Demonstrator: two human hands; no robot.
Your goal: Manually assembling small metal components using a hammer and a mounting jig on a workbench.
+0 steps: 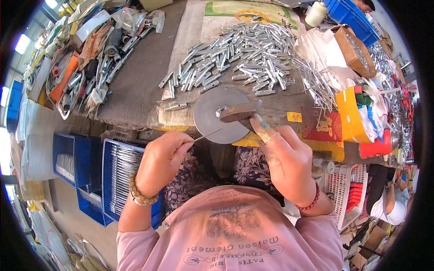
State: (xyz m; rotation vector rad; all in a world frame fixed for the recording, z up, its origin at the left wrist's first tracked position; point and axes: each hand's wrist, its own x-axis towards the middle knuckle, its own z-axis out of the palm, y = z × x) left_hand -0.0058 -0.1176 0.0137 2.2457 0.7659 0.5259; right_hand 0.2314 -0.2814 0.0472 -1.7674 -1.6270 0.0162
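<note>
In my right hand (pixel 289 160) is a hammer (pixel 239 111), gripped by its short, worn handle. Its head hangs over a round grey metal disc (pixel 210 119) at the table's near edge. A small shiny metal piece (pixel 220 111) lies on the disc, partly hidden by the hammer head. My left hand (pixel 167 153) is closed in a pinch on a thin metal rod (pixel 210 134), whose tip points over the disc's near part. Beyond the disc spreads a pile of short silver metal tubes (pixel 253 49), with one loose tube (pixel 176 107) to its left.
Mixed tools and parts (pixel 101 54) crowd the table's left side. To the right lie thin metal rods (pixel 316 81), a cardboard box (pixel 355 49) and a yellow box (pixel 351 113). Blue crates (pixel 106 180) stand below left, a white basket (pixel 346 194) below right. Another person (pixel 389 203) sits at the far right.
</note>
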